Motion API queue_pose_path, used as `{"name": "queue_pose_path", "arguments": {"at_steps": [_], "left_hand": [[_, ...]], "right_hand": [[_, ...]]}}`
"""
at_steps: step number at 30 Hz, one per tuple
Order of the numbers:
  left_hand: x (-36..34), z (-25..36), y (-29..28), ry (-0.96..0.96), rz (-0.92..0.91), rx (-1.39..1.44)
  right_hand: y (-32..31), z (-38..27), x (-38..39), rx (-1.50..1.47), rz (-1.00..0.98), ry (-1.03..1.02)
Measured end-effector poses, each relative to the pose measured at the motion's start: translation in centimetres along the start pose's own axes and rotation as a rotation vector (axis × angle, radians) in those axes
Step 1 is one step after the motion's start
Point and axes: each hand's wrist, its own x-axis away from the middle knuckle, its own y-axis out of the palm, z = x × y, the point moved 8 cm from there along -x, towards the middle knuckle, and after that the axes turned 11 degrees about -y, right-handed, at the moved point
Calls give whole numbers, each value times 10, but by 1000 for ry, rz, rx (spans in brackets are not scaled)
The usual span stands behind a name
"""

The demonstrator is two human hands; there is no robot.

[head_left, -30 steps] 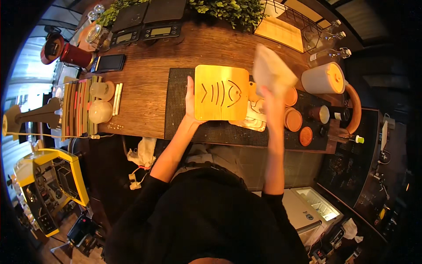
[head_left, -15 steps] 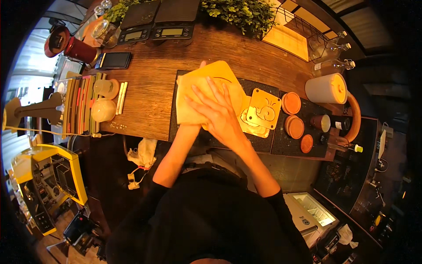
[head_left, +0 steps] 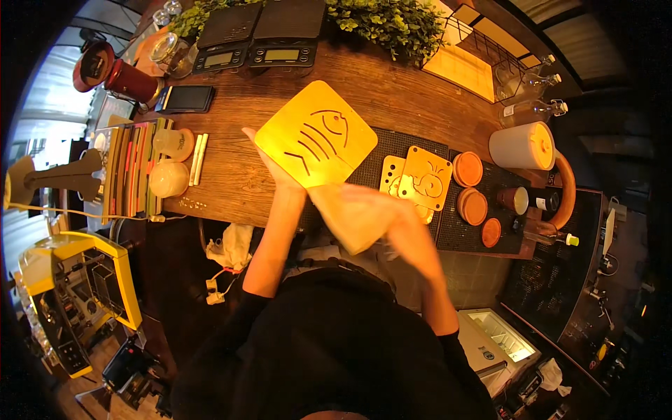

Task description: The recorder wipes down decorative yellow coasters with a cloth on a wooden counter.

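My left hand (head_left: 278, 166) supports a square metal-looking coaster (head_left: 288, 131) from below, its palm mostly hidden under it. Rounded corners and a cut-out fishbone design mark the coaster, which is held over the black rubber mat (head_left: 388, 142). At the coaster's near corner, my right hand (head_left: 383, 204), smeared by motion, grips a yellowish cloth (head_left: 353, 227) that hangs down toward me. Right of it, a coaster with a snail-like cut-out (head_left: 427, 178) lies overlapping other yellow plates on the mat.
Round orange-brown discs (head_left: 472, 203) and a small cup (head_left: 514, 200) sit on the right-hand mat, near a white pitcher (head_left: 519, 145). Two black scales (head_left: 283, 52) stand at the back by green plants (head_left: 385, 28). Upright books (head_left: 129, 168) and glass jars (head_left: 169, 178) are at left.
The cloth has slid off the held coaster toward me with my right hand, uncovering the fishbone cut-out. My left hand and the coaster have shifted left and turned.
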Motion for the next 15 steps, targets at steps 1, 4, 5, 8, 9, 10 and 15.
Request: {"name": "queue_pose_path", "arguments": {"at_steps": [1, 4, 5, 8, 9, 10, 15], "left_hand": [[-2, 1, -7, -3, 20, 14], [-5, 4, -17, -3, 63, 40], [-3, 4, -23, -7, 144, 13], [1, -1, -33, -34, 304, -41], [2, -1, -33, -44, 311, -57], [2, -2, -33, -55, 317, -73], [0, 8, -48, -10, 359, -212]], "right_hand": [[-7, 21, 9, -485, 107, 253], [-51, 35, 31, -690, 526, 337], [-62, 42, 41, -789, 735, 376], [-82, 36, 30, -741, 823, 135], [-89, 30, 26, -588, 880, 58], [-94, 24, 22, -432, 931, -19], [-45, 50, -17, 373, 483, 78]]}}
